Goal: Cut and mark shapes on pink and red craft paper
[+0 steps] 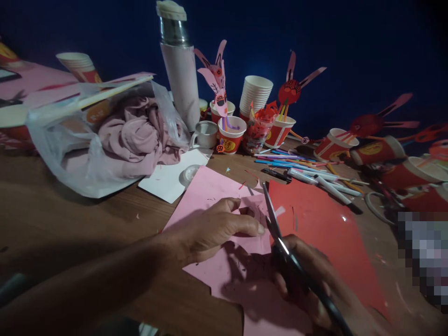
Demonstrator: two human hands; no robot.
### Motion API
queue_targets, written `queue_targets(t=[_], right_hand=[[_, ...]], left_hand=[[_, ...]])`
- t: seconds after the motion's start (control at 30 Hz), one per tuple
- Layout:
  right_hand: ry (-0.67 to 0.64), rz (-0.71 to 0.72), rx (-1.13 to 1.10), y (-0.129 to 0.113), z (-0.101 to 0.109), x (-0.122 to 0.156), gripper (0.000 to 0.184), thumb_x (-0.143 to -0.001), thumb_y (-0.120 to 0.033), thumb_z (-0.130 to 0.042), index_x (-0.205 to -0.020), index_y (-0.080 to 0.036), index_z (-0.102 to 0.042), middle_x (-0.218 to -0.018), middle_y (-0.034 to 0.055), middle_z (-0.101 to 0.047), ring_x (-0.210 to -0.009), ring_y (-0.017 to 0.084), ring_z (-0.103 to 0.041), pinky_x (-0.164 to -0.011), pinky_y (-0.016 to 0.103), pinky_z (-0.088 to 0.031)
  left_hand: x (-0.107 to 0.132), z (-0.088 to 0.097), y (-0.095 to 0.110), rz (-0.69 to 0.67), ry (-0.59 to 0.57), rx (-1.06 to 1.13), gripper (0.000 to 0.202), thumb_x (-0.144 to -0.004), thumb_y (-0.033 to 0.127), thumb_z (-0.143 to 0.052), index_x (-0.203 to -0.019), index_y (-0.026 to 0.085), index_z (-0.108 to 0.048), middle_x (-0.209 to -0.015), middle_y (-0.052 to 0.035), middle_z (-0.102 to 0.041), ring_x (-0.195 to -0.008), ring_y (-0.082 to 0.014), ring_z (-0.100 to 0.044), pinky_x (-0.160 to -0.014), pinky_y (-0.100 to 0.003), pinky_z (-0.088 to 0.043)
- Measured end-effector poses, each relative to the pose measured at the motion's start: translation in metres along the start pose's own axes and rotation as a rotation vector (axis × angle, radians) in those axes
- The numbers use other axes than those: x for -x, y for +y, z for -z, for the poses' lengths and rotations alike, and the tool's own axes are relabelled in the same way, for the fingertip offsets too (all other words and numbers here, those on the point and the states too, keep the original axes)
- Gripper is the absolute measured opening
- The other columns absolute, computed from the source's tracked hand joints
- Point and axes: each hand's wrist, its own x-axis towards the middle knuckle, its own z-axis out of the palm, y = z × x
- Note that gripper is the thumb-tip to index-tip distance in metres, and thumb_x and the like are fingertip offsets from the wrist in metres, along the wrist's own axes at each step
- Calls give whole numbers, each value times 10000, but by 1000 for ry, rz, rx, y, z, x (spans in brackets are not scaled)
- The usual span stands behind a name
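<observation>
My left hand (224,224) is closed on a small piece of pink paper (257,207), thumb and fingers pinching it. In my right hand (308,266) is a pair of black-handled scissors (275,219), with the blades parted a little at the right edge of that piece. Under both hands lies a larger cut sheet of pink paper (227,275) with a stepped lower edge. A sheet of red paper (325,233) lies to its right, partly behind my right hand. Part of the held piece is hidden by my left fingers.
A plastic bag (87,172) holding pink cloth sits at the left beside a tall thermos (180,79). Paper cups (231,135) with rabbit-eared paper figures line the back. Loose coloured pens (322,175) lie beyond the red sheet. A roll of tape (380,207) is at the right.
</observation>
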Motion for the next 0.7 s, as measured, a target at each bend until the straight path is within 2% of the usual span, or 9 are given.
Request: queue_targets(t=[0.1, 0.17, 0.3, 0.47, 0.63, 0.7], right_hand=[[62, 45, -38, -2, 6, -1, 479, -681, -647, -505, -899, -221, -482, -674, 4, -494, -548, 120, -448, -457, 219, -376], [160, 86, -43, -3, 11, -3, 445, -714, -583, -530, -978, -235, -444, -721, 13, -507, -598, 137, -481, -505, 240, -409], [370, 135, 15, -8, 14, -7, 348, -752, -409, -597, -986, -237, -405, -781, 18, -521, -706, 154, -507, -620, 271, -429], [312, 97, -142, -14, 7, -7, 347, -741, -341, -625, -980, -230, -399, -812, 5, -533, -715, 132, -528, -606, 249, -433], [292, 44, -243, -19, 0, -5, 359, -669, -268, -688, -902, -215, -420, -724, -44, -520, -625, 92, -531, -554, 210, -433], [283, 57, -264, -20, -2, -5, 351, -649, -214, -695, -877, -208, -428, -674, -64, -491, -597, 80, -524, -542, 197, -431]], left_hand=[[1, -1, 3, 65, 56, 84, 398, -530, 153, -671, -894, 167, -511, -705, 29, -564, -656, -127, -555, -626, -262, -395], [3, -3, 5, 84, 79, 87, 429, -518, 144, -673, -911, 164, -502, -704, 27, -568, -642, -123, -555, -602, -250, -394], [6, -9, 0, 152, 39, -66, 402, -505, 154, -663, -870, 152, -496, -635, 34, -540, -544, -110, -518, -511, -237, -375], [6, -16, -8, 218, -34, -238, 362, -509, 194, -645, -830, 147, -483, -603, 32, -535, -501, -101, -488, -477, -226, -366], [3, -21, -11, 223, -205, -403, 129, -602, 203, -575, -705, 143, -525, -599, 27, -494, -469, -67, -431, -408, -175, -279], [3, -22, -12, 209, -221, -449, 103, -603, 195, -565, -680, 141, -523, -625, 20, -490, -481, -66, -425, -402, -168, -279]])
